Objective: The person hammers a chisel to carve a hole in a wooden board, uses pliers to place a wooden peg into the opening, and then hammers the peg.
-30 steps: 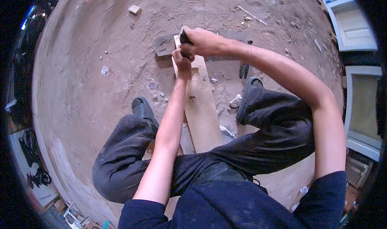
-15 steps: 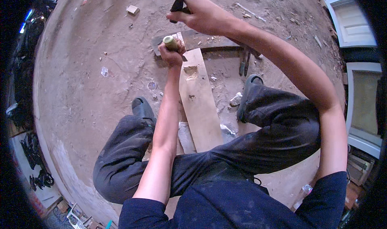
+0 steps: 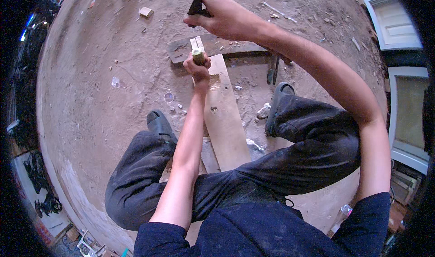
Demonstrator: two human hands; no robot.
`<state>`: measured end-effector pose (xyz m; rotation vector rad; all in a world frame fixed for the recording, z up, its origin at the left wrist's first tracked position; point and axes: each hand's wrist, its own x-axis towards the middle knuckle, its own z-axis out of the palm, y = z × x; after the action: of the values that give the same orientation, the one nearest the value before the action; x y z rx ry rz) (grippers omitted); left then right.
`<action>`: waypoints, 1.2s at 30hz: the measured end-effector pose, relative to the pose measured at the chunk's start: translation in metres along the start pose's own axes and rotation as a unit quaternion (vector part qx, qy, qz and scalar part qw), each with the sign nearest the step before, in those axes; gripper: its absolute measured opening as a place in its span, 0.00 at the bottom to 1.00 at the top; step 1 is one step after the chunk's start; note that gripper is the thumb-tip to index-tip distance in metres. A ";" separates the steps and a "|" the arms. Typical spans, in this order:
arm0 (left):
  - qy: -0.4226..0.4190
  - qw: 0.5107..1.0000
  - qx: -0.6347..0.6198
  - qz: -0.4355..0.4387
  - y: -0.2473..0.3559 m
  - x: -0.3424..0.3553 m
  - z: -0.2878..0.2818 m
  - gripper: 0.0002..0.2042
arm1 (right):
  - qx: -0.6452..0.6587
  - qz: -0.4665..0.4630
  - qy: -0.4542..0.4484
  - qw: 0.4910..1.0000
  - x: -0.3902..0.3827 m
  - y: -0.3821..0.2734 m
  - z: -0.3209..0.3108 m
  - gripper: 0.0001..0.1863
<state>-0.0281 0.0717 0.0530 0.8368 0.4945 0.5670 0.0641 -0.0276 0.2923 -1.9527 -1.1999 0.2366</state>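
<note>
My left hand is closed round a chisel, whose pale greenish handle end points up at me; its blade is hidden under the fist. Just below it lies a pale wooden board, with a rough chopped recess partly covered by the hand and a small knot nearer me. Above and to the right, my right hand grips a hammer close by its dark metal head. The hammer is raised, apart from the chisel. The board's near end reaches my lap.
A darker plank lies crosswise under the board's far end. Dark-handled tools rest on the dirt floor to its right. A small wood block and chips are scattered about. White-framed panels stand at the right.
My left hand has shifted slightly right and nearer with the chisel, now covering part of the recess. The hammer in my right hand stays raised, moved slightly left.
</note>
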 end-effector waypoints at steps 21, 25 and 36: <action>-0.046 0.999 -0.010 0.023 -0.002 0.010 -0.001 0.21 | -0.049 -0.008 0.018 0.999 -0.001 0.008 0.005 0.19; -0.035 0.999 -0.007 0.010 0.001 0.007 0.005 0.21 | -0.050 0.000 0.012 0.999 -0.003 0.010 0.005 0.19; -0.028 1.000 -0.003 0.005 0.001 0.010 0.002 0.21 | -0.060 -0.011 0.008 0.998 -0.006 0.012 0.006 0.18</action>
<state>-0.0194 0.0776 0.0535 0.8475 0.4369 0.5521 0.0657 -0.0315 0.2778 -2.0394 -1.2488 0.1394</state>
